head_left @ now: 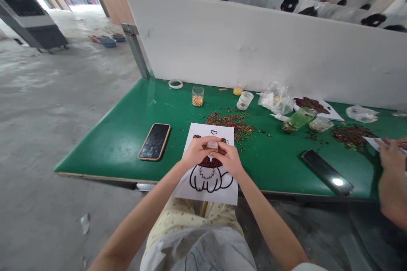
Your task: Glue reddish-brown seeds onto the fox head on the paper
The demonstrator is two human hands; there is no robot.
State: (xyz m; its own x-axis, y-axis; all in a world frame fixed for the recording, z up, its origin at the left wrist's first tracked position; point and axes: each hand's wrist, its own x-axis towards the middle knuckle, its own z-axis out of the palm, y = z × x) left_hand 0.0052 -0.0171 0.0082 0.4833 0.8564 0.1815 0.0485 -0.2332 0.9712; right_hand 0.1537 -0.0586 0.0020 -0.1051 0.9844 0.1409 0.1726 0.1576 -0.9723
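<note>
My left hand (197, 151) and my right hand (231, 159) meet over a sheet of paper (182, 188) at the table's front edge. Between their fingers is a small pale container (212, 145), its lower part hidden. Printed on the sheet is a cat outline with a heart above; its head (203, 163) is partly covered in dark red grains, while the body is bare white. My hands hide most of the face. Just past the paper lies a loose spread of red and green beans (233, 123).
A phone (154, 142) lies left on the green table (111, 135). Behind are a cup of yellow grains (197, 96), a clear cup (244, 100), a tape roll (175, 84) and a plastic bag (277, 99). Rightward are a green bottle (299, 119), another phone (327, 172) and another person's hand (392, 165).
</note>
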